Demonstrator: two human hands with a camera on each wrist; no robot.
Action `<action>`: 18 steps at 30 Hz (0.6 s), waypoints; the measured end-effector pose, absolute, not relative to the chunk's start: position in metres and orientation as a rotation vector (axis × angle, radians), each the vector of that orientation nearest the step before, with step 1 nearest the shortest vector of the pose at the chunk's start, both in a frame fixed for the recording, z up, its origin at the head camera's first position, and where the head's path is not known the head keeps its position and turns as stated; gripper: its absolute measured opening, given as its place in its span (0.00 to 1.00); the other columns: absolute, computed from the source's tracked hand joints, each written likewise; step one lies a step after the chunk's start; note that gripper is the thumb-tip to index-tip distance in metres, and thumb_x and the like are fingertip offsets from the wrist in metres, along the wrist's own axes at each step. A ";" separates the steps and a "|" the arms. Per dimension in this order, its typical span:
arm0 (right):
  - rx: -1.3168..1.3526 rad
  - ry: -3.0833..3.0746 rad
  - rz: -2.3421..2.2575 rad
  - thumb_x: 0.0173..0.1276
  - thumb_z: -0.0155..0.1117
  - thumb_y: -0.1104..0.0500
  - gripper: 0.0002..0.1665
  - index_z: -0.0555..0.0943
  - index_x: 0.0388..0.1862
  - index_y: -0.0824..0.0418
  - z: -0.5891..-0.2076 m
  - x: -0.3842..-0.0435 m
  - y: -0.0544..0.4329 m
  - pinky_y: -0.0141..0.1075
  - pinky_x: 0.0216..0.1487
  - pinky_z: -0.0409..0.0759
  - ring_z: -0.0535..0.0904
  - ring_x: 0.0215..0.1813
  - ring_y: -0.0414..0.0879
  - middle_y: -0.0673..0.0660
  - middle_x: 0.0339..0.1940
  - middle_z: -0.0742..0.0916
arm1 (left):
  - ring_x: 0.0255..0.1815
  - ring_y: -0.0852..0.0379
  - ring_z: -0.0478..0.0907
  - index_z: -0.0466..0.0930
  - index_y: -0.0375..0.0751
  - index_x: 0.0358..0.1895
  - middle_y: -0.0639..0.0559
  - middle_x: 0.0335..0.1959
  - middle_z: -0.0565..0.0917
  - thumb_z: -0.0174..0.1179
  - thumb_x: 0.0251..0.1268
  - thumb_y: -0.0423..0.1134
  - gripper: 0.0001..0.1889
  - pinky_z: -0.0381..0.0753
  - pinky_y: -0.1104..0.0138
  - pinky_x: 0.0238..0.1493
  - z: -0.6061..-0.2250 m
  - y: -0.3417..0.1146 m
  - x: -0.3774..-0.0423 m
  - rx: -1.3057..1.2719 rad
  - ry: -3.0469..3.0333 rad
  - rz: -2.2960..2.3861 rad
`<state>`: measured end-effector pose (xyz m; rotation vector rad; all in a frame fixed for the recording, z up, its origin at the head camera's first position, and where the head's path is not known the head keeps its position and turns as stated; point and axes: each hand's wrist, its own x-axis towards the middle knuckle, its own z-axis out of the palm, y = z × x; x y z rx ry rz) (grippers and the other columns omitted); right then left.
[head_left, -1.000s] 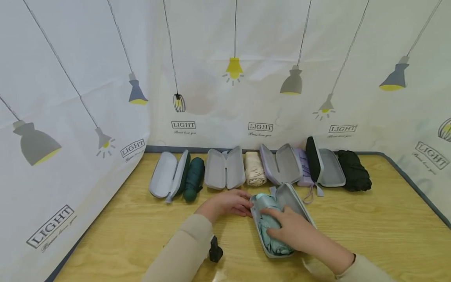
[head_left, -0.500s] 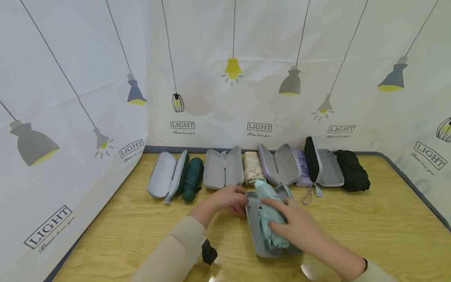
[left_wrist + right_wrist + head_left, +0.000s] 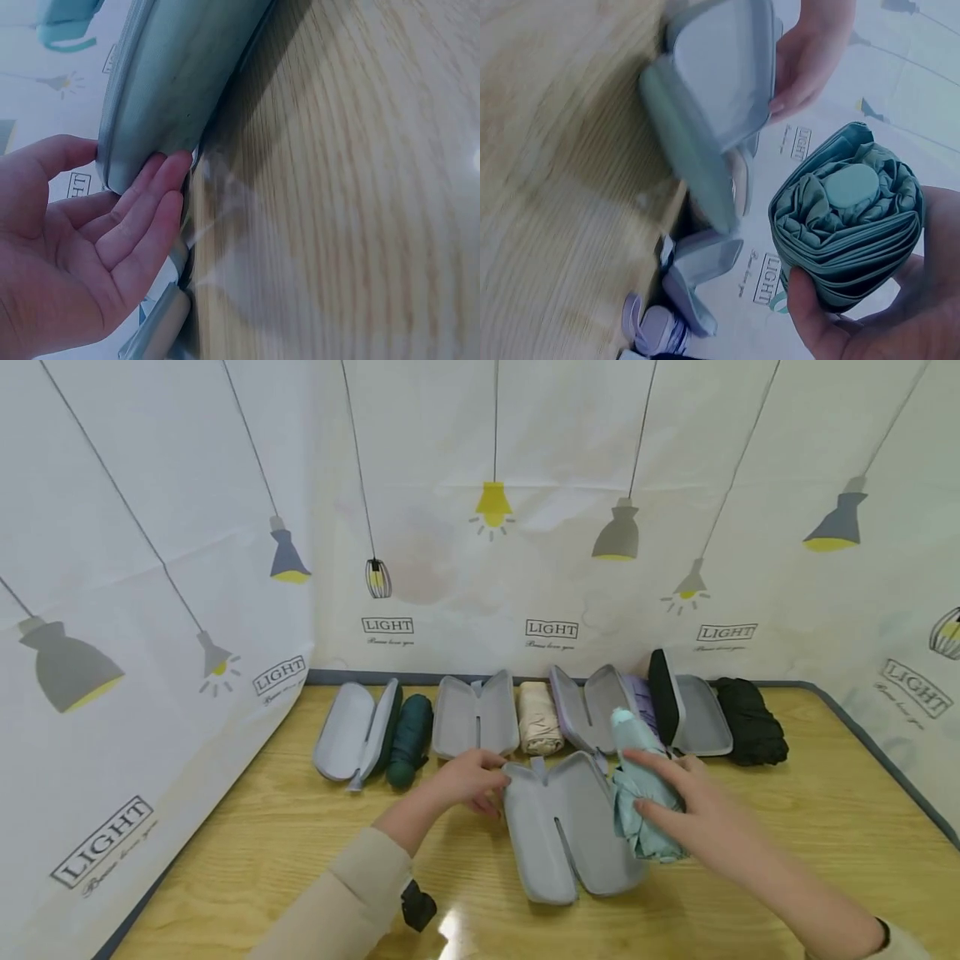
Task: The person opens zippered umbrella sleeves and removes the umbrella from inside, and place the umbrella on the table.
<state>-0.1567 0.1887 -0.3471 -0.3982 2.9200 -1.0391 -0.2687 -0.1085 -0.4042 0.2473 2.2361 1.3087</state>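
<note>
A light-blue folded umbrella [image 3: 637, 787] is in my right hand [image 3: 708, 814], raised above the table to the right of an open zip case [image 3: 534, 847]. In the right wrist view, thumb and fingers grip the umbrella [image 3: 847, 240] round its pleated side, with its round end cap facing the camera. The case has a grey inside and a pale blue-green outside; its two halves lie spread on the table. My left hand [image 3: 467, 783] holds the case's far left corner. In the left wrist view, the thumb is at the case's rim and the fingertips touch the outer shell [image 3: 176, 90].
Along the back stand open cases paired with folded umbrellas: dark green case [image 3: 347, 735] and umbrella [image 3: 411, 742], grey case [image 3: 456, 718] and beige umbrella [image 3: 540, 720], purple case [image 3: 572, 714] and umbrella [image 3: 642, 700], black case [image 3: 703, 718] and umbrella [image 3: 752, 725]. A printed curtain [image 3: 450, 552] hangs behind.
My right hand has lifted the light-blue umbrella out of the case and moved it right. The case's halves have spread wider apart, and my left hand stays at its corner.
</note>
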 end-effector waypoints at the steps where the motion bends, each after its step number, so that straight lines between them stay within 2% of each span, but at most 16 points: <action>1: -0.395 2.928 -1.011 0.71 0.61 0.44 0.33 0.67 0.73 0.45 -0.347 -0.157 0.192 0.39 0.28 0.68 0.69 0.34 0.48 0.61 0.46 0.73 | 0.29 0.44 0.86 0.66 0.28 0.69 0.44 0.34 0.84 0.55 0.69 0.36 0.27 0.84 0.57 0.35 -0.404 -0.111 -0.269 0.245 2.245 1.304; 6: -0.383 2.938 -0.856 0.69 0.62 0.43 0.34 0.69 0.71 0.50 -0.361 -0.164 0.203 0.42 0.30 0.72 0.74 0.39 0.51 0.67 0.49 0.77 | 0.28 0.44 0.85 0.66 0.33 0.70 0.43 0.34 0.83 0.55 0.70 0.36 0.27 0.84 0.57 0.34 -0.401 -0.119 -0.271 0.208 2.285 1.323; 12: -0.332 2.871 -0.797 0.67 0.64 0.46 0.33 0.72 0.69 0.52 -0.389 -0.172 0.201 0.40 0.27 0.70 0.71 0.33 0.48 0.61 0.40 0.77 | 0.28 0.44 0.85 0.67 0.37 0.69 0.44 0.33 0.82 0.55 0.71 0.37 0.25 0.84 0.57 0.31 -0.403 -0.119 -0.273 0.220 2.326 1.332; 18: -0.310 2.876 -0.727 0.66 0.63 0.47 0.32 0.73 0.68 0.53 -0.411 -0.181 0.199 0.41 0.25 0.69 0.70 0.31 0.49 0.62 0.38 0.76 | 0.28 0.45 0.85 0.70 0.40 0.67 0.46 0.34 0.82 0.57 0.72 0.40 0.23 0.82 0.58 0.30 -0.401 -0.113 -0.270 0.244 2.382 1.321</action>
